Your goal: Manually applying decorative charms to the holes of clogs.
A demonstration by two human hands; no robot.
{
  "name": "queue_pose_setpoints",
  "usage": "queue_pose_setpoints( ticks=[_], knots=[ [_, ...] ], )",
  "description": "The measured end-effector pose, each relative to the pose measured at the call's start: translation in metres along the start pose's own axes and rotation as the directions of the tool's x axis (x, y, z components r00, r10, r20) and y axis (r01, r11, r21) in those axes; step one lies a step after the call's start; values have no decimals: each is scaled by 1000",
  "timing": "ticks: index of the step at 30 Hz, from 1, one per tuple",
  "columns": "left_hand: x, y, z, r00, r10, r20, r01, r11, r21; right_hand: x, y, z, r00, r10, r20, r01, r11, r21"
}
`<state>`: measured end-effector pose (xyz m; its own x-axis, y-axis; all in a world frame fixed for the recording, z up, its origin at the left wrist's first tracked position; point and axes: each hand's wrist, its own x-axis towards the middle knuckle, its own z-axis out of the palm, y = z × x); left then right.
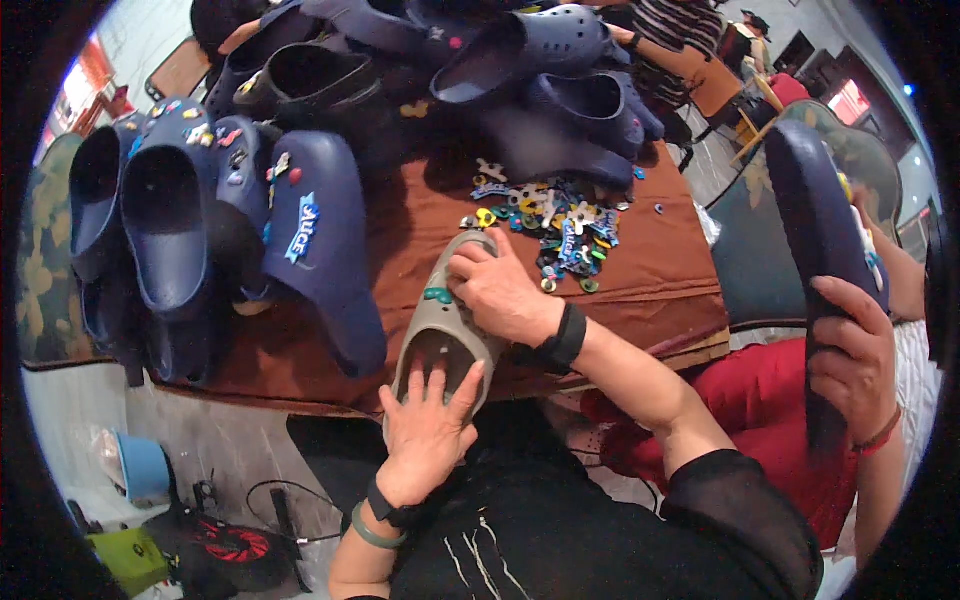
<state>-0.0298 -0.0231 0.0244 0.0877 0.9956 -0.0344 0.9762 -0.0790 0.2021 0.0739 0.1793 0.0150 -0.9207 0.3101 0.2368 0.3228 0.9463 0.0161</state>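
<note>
Brown tabletop busy: left hand clamps the grey clog's heel steady, right hand fingers pinch down, seating a green charm.

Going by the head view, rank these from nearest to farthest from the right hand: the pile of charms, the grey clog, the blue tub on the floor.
From the right hand:
1. Grey clog: directly under the hand, whose fingers press on its toe.
2. Pile of charms: just beyond the hand, up and to the right on the brown cloth.
3. Blue tub: far off at lower left, on the floor.
</note>
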Motion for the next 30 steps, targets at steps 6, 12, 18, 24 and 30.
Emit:
queue_pose_setpoints(
  ticks=[6,12,18,24,30],
  knots=[
    [-4,-3,-4,1000,12,25,-12,1000,0,-57,61,14,799,458,-390,-262,849,460],
    [-2,-1,-1,1000,9,9,-10,1000,25,-88,104,24,694,655,-299,-602,755,258],
    [-3,-1,2,997,-46,62,50,996,-70,-83,106,28,667,728,-157,-720,684,113],
    [-2,0,4,998,-39,43,43,996,-82,-87,88,9,638,767,-67,-653,584,482],
    [-5,-1,6,998,-52,35,54,996,-74,-61,7,-41,772,434,465,-456,-131,880]
  ],
)
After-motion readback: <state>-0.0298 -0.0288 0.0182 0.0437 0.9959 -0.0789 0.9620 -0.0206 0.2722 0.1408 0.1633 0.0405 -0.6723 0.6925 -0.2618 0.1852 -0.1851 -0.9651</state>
